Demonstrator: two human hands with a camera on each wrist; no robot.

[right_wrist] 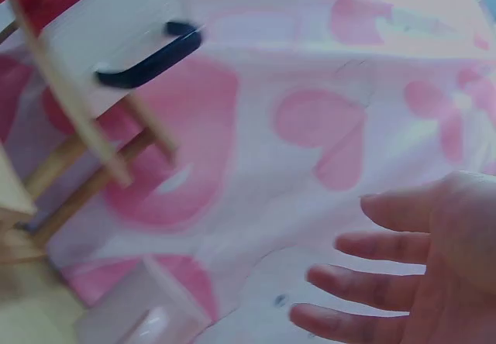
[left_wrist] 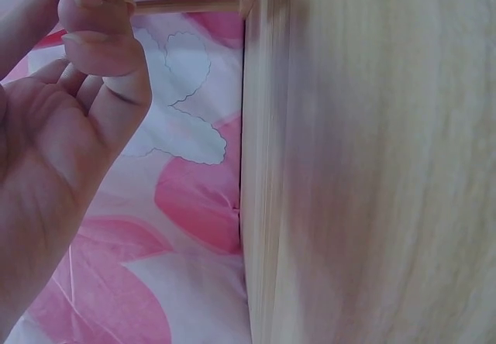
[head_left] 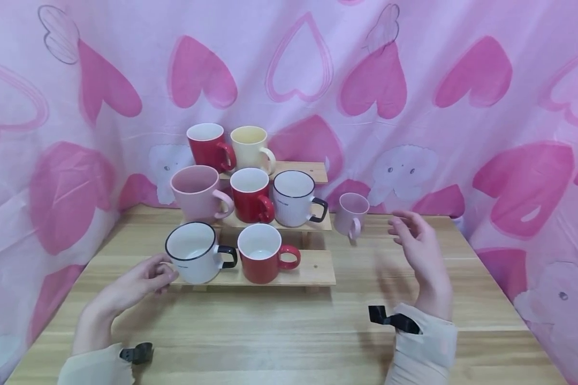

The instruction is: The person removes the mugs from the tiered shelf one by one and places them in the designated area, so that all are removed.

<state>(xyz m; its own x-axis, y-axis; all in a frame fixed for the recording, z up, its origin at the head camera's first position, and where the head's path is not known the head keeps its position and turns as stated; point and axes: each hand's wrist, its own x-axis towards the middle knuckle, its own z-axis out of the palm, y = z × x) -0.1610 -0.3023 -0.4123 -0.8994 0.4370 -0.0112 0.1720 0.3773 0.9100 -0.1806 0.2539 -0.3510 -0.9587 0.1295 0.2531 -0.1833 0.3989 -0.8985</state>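
My left hand [head_left: 137, 280] is at the left end of the low wooden shelf [head_left: 318, 267]; in the left wrist view its curled fingers [left_wrist: 101, 53] pinch the wooden end. Beside it on that shelf stand a white mug [head_left: 192, 262] with black rim and handle, and a red mug [head_left: 260, 264]. My right hand [head_left: 421, 248] hovers over the table with loosely bent fingers, holding nothing. To its left is a small pink mug [head_left: 351, 214], right of the shelves, its handle facing the front. The right wrist view shows the fingers [right_wrist: 364, 282] spread apart from this mug.
The middle shelf [head_left: 325, 222] bears a large pink mug [head_left: 196, 195], a red mug [head_left: 248, 195] and a white mug [head_left: 293, 200]. On the top shelf [head_left: 303, 170] are a red mug [head_left: 206, 147] and a cream mug [head_left: 247, 149]. A pink heart-patterned cloth [head_left: 298, 69] hangs behind the table [head_left: 250, 337].
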